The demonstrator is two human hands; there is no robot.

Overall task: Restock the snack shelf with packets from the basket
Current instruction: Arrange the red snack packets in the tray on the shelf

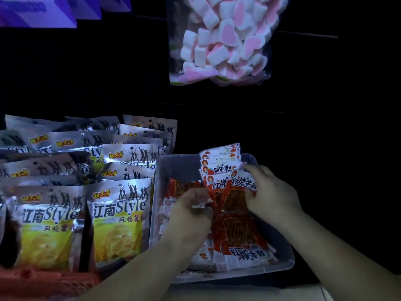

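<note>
From the head camera, you hold a fanned bunch of red-and-white packets (pixel 223 170) upright between both hands, over the far part of the clear basket (pixel 178 158). Your left hand (pixel 191 211) has its fingers curled round the bunch's lower left edge. Your right hand (pixel 271 192) clamps the right side, with the fingers wrapped over the front packet. More of the same packets lie flat in the basket (pixel 240 233), just below the bunch.

The basket sits right of rows of silver chip bags (pixel 119 220), which stand upright and overlap, the nearest touching the basket's left wall. A clear bag of pink-and-white marshmallows (pixel 223 40) hangs above the basket, well apart from your hands. Purple boxes (pixel 36 11) show at the top left. The shelf around all this is dark, and its surface cannot be made out.
</note>
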